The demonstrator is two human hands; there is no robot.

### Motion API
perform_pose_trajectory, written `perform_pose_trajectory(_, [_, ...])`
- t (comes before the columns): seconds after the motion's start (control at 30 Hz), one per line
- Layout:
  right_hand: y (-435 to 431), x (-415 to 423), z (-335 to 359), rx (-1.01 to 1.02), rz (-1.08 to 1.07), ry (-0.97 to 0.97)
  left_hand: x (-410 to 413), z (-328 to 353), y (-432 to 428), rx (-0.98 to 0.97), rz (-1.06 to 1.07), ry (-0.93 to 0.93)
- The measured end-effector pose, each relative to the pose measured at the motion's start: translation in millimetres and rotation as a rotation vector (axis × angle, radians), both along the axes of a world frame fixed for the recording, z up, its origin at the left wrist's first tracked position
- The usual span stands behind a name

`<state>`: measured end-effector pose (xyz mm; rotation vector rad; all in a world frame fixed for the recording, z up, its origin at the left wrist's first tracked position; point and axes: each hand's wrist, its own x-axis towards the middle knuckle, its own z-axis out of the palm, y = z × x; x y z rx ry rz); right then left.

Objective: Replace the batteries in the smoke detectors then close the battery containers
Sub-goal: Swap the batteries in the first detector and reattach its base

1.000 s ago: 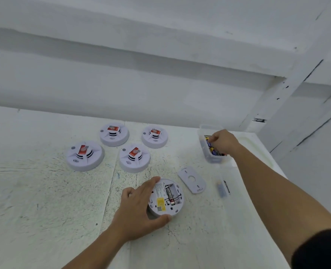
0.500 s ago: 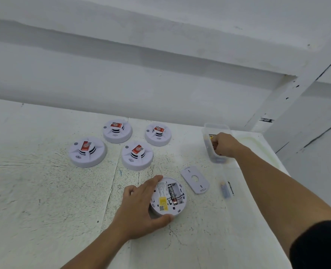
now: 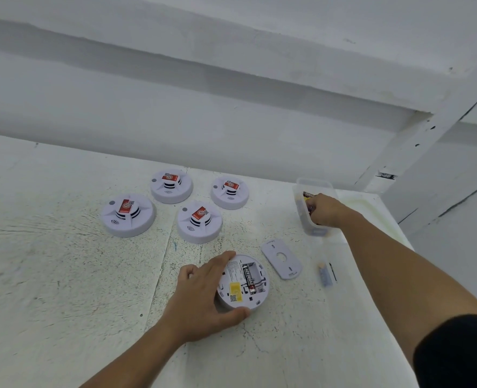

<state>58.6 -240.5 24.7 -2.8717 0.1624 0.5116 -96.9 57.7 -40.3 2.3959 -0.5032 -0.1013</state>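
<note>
The brand EVEREADY runs in white capitals along the black battery (image 3: 250, 277) seated in the upturned smoke detector (image 3: 255, 299) at lower centre. On the same back are a yellow label (image 3: 236, 289) and a QR code (image 3: 233, 298), their print too small to read. The four detectors (image 3: 136, 224) at upper left each carry a red label (image 3: 126, 206) with an illegible white round logo, and a sound-wave sign (image 3: 115, 221) on the face.

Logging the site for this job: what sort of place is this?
Likely a plain workshop bench: scuffed white table against a bare wall, detectors laid out in a batch, a battery tub beside them.
</note>
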Motion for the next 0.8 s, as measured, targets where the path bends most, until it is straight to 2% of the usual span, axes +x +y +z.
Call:
perform_pose_trajectory(0.13, [-3,0,0,0.025,-0.025,0.004,0,1,0,-0.001,-0.006,0.006])
perform_pose_trajectory(0.27, [-4,-1,1,0.203,-0.137,-0.074,0,-1,1,-0.021,0.004,0.009])
perform_pose_trajectory(0.47, [-9,-16,6,0.732,-0.461,-0.185,-1,0,1,-0.002,-0.005,0.004])
perform_pose_trajectory(0.57, [-7,-24,14,0.947,-0.575,-0.338,0,0,1,-0.017,0.001,0.007])
perform_pose_trajectory(0.67, [4,-36,27,1.167,-0.616,-0.47,0,-2,1,-0.037,0.011,0.011])
perform_pose_trajectory(0.8, [33,-64,38,1.362,-0.576,-0.387,2,-5,-1,-0.048,0.003,-0.001])
